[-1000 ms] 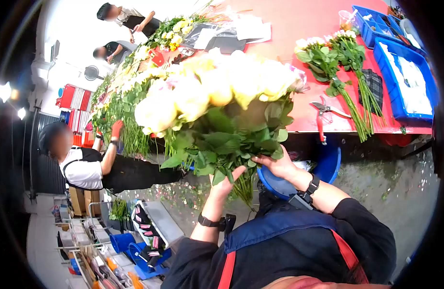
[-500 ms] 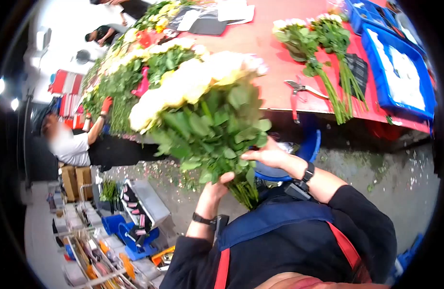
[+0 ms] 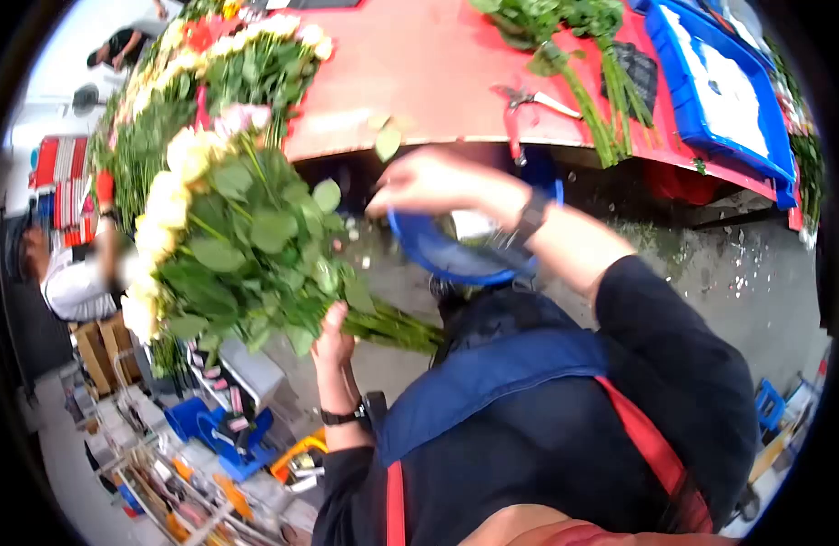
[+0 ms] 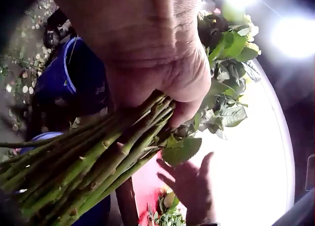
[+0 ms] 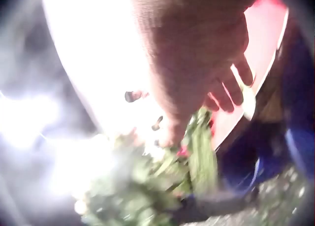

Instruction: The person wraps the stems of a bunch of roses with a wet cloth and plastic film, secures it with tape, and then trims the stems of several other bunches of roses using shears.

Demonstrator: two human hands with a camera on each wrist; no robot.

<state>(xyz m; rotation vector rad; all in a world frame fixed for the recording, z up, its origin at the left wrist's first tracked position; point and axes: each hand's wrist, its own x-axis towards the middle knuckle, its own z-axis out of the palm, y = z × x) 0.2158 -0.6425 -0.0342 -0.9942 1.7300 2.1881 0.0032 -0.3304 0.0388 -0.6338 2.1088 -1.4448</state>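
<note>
A big bunch of cream and pale pink roses (image 3: pixel 256 237) tilts toward the left in the head view, blooms outward and leaves thick below them. My left hand (image 3: pixel 332 344) grips it round the stems, and in the left wrist view the bare green stems (image 4: pixel 98 157) run out below the fist. My right hand (image 3: pixel 442 187) is apart from the bunch, over the blue bucket by the table's edge. Its fingers are loosely spread and hold nothing in the left wrist view. A loose leaf (image 3: pixel 388 143) is in the air near that hand.
On the red table (image 3: pixel 392 64) lie pruning shears (image 3: pixel 520 114), two bunches of green stems (image 3: pixel 592 86) and a blue tray (image 3: pixel 711 91). More roses (image 3: pixel 256 77) line its left side, where another person (image 3: pixel 78 282) stands. Below the edge sits a blue bucket (image 3: pixel 456 259).
The bunch has swung left and lower, its blooms now facing left. My right hand has let go of it and moved up toward the table's edge. A loose leaf has appeared near it.
</note>
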